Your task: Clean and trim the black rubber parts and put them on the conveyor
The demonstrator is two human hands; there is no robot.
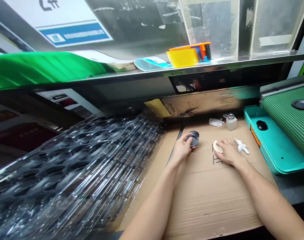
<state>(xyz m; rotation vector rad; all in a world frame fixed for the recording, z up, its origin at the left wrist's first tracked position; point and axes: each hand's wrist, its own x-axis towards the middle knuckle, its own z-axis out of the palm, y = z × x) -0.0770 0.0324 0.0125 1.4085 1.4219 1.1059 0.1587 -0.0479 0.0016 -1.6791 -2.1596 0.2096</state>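
Observation:
My left hand (pixel 182 149) is closed around a small round dark grey disc (pixel 193 138), held just above the cardboard sheet (pixel 207 196). My right hand (pixel 228 151) rests on the cardboard to the right, fingers curled over a small white pad (pixel 216 146). A crumpled white wipe (pixel 242 145) lies just right of that hand. Behind it stands a small clear bottle with a metal cap (pixel 231 122), and another white wipe (pixel 216 122) sits beside the bottle.
A tall leaning stack of clear plastic trays (pixel 74 173) with dark round parts fills the left. At right, a teal tray (pixel 272 146) holds a black disc (pixel 262 125) next to a green conveyor belt (pixel 289 116). A shelf above carries a yellow box (pixel 183 57).

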